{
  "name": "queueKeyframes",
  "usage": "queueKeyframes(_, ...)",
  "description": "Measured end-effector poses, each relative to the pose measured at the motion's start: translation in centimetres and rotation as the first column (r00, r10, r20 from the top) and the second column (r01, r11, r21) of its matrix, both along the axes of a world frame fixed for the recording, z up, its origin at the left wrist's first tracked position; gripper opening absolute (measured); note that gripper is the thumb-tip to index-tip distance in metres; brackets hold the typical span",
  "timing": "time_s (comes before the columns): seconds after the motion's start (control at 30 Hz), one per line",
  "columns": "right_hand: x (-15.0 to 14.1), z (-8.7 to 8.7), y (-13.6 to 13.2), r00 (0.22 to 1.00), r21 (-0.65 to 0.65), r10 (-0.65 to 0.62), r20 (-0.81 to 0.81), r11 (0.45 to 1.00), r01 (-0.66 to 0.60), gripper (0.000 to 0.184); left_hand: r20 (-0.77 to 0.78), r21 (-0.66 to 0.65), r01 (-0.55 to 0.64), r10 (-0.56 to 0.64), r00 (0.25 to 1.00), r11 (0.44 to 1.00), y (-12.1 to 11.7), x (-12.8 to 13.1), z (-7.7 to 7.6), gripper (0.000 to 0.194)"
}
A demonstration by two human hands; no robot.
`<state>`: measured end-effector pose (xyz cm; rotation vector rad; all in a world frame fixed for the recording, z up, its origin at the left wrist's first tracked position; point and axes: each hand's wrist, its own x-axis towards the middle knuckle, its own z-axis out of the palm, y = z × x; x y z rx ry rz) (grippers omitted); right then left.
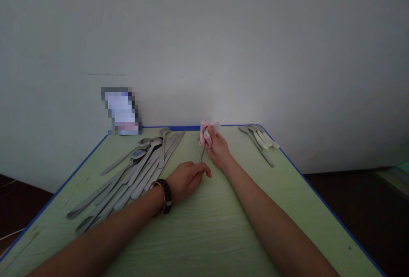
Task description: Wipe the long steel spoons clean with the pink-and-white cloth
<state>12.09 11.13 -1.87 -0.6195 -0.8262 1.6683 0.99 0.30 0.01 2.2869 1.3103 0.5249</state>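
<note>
My left hand (pixel 190 178), with a dark beaded bracelet at the wrist, is closed around the lower end of a thin metal handle (pixel 202 154), which looks like a spoon's. The handle rises away from me into a pink and white cloth (pixel 206 134). My right hand (pixel 217 145) grips that cloth, folded around the upper end of the piece. A curved edge shows between the folds, but most of the head is hidden. Left of my hands lies a loose pile of metal spoons (pixel 156 141) and table knives (pixel 172 147), partly behind my left forearm.
At the far right of the green table (pixel 204 234) lies a small group of cutlery: white-handled pieces (pixel 262 139) and an all-metal one (pixel 260 151). A phone with a blurred screen (pixel 121 111) leans on the wall at the back left. The wall (pixel 204 47) meets the table's far edge.
</note>
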Motion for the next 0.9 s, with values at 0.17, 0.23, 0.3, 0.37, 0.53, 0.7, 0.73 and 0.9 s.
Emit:
queueKeyframes(0.17,0.4,0.4,-0.3,0.981,-0.048,0.189,0.041,0.981,-0.187,0.03,0.014,-0.008,-0.041,0.041,0.999,0.999,0.1,0.3,0.0,0.027)
queueKeyframes(0.23,0.4,0.4,-0.2,0.995,-0.053,0.1,-0.008,0.994,-0.101,0.026,0.083,-0.036,-0.116,0.119,0.989,0.993,0.2,0.3,0.0,0.026)
queueKeyframes(0.3,0.4,0.3,0.0,0.998,-0.049,-0.005,-0.06,0.999,0.002,0.022,0.168,-0.054,-0.22,0.226,0.96,0.974,0.3,0.4,-0.2,0.028)
queueKeyframes(0.37,0.4,0.3,0.2,0.992,-0.044,-0.083,-0.094,0.996,0.079,0.02,0.249,-0.063,-0.29,0.296,0.922,0.955,0.4,0.4,-0.3,0.034)
queueKeyframes(0.53,0.5,0.2,0.6,0.981,-0.04,-0.12,-0.153,0.993,0.115,0.023,0.207,-0.072,-0.311,0.319,0.925,0.948,0.8,0.3,-0.4,0.026)
queueKeyframes(0.7,0.4,0.2,-0.1,0.998,0.025,0.053,-0.034,0.998,-0.052,0.037,0.14,-0.084,-0.371,0.38,0.914,0.925,1.3,0.0,-0.7,0.027)
queueKeyframes(0.73,0.3,0.1,-0.3,0.996,0.029,0.084,0.02,0.996,-0.084,0.037,0.143,-0.083,-0.383,0.391,0.909,0.92,1.4,0.0,-0.8,0.027)
queueKeyframes(0.9,-0.3,-0.2,-0.8,0.978,0.041,0.142,0.152,0.988,-0.15,0.031,0.129,-0.061,-0.399,0.404,0.906,0.915,1.5,-0.2,-0.6,0.026)
